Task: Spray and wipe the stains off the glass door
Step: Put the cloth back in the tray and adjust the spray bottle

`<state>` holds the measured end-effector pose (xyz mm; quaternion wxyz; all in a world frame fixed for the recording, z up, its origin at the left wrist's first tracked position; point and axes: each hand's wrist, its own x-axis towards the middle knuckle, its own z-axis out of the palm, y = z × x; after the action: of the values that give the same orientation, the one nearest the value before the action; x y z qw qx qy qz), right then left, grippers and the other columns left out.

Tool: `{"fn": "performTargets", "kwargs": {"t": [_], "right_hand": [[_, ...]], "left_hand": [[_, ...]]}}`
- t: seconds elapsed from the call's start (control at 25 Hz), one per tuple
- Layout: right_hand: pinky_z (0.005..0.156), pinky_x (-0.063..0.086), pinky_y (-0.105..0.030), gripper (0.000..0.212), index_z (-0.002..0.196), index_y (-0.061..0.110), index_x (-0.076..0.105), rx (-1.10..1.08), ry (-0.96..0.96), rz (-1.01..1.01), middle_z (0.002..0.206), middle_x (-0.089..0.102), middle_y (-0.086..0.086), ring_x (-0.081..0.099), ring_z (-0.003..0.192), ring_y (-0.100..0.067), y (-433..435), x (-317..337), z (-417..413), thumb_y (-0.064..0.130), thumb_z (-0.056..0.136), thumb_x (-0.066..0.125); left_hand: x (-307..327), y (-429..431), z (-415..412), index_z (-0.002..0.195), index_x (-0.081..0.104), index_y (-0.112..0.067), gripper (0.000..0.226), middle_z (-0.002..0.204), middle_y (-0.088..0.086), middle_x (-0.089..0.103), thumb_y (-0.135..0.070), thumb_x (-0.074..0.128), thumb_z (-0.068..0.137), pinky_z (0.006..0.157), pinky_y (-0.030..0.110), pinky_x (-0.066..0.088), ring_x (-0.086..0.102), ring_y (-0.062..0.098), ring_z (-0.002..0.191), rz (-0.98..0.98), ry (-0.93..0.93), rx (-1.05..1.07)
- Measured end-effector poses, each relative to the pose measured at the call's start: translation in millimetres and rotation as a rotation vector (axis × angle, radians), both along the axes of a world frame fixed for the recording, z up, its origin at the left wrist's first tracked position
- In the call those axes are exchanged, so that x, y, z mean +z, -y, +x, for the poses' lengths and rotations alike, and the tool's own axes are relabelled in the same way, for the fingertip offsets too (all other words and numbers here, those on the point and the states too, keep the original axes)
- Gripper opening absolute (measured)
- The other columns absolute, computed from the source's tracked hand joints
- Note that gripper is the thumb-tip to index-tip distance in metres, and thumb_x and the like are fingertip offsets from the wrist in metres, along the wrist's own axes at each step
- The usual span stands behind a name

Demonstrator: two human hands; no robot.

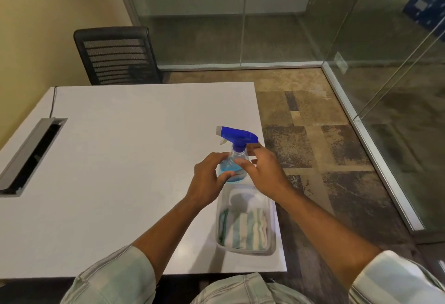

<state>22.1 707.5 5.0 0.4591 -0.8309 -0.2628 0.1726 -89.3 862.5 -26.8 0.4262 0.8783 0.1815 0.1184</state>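
A clear spray bottle (237, 144) with blue liquid and a blue trigger head stands on the white table (120, 159) near its right edge. My left hand (208, 180) wraps the bottle's left side. My right hand (261, 171) touches its right side, fingers spread around the neck. Just in front of the bottle a clear plastic tray (273, 229) holds a folded green-and-white striped cloth (243, 229). The glass door (404, 86) and glass walls stand to the right and behind.
A black mesh chair (115, 55) sits at the table's far side by the yellow wall. A grey cable box (31, 156) is set into the table at the left. Patterned carpet (313, 135) lies between table and glass.
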Motion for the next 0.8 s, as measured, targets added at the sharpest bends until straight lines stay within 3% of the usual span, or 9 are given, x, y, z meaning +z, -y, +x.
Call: {"fn": "performTargets", "kwargs": {"t": [0.16, 0.32, 0.56, 0.8], "right_hand": [[0.089, 0.051, -0.02, 0.042, 0.14, 0.016, 0.06, -0.028, -0.034, -0.042, 0.109, 0.058, 0.031, 0.063, 0.095, 0.003, 21, -18, -7, 0.03, 0.101, 0.072], [0.1, 0.055, -0.036, 0.041, 0.139, 0.01, 0.06, -0.018, -0.099, -0.096, 0.124, 0.066, 0.003, 0.063, 0.112, -0.015, 30, -38, -13, 0.025, 0.103, 0.071], [0.094, 0.048, -0.027, 0.038, 0.139, 0.011, 0.061, 0.03, -0.118, -0.225, 0.129, 0.069, -0.007, 0.065, 0.115, -0.02, 33, -59, -18, 0.026, 0.105, 0.068], [0.094, 0.05, -0.029, 0.039, 0.139, 0.01, 0.061, -0.033, -0.101, -0.248, 0.129, 0.071, -0.009, 0.068, 0.117, -0.024, 26, -66, -16, 0.024, 0.104, 0.07]], "left_hand": [[-15, 19, 5, 0.139, 0.067, -0.014, 0.047, 0.136, 0.003, 0.073, -0.03, 0.08, 0.097, 0.111, 0.045, 0.054, 0.069, 0.022, 0.12, 0.001, -0.114, -0.016], [-36, 31, 7, 0.142, 0.066, -0.019, 0.045, 0.14, 0.0, 0.073, -0.034, 0.076, 0.1, 0.117, 0.043, 0.043, 0.068, 0.022, 0.125, 0.083, -0.243, -0.035], [-57, 35, 9, 0.148, 0.058, -0.032, 0.043, 0.149, -0.009, 0.067, -0.039, 0.064, 0.107, 0.129, 0.049, 0.015, 0.061, 0.017, 0.137, 0.235, -0.466, -0.1], [-63, 36, 17, 0.15, 0.055, -0.031, 0.04, 0.151, -0.006, 0.066, -0.034, 0.059, 0.11, 0.129, 0.049, 0.012, 0.061, 0.019, 0.137, 0.225, -0.48, -0.108]]}}
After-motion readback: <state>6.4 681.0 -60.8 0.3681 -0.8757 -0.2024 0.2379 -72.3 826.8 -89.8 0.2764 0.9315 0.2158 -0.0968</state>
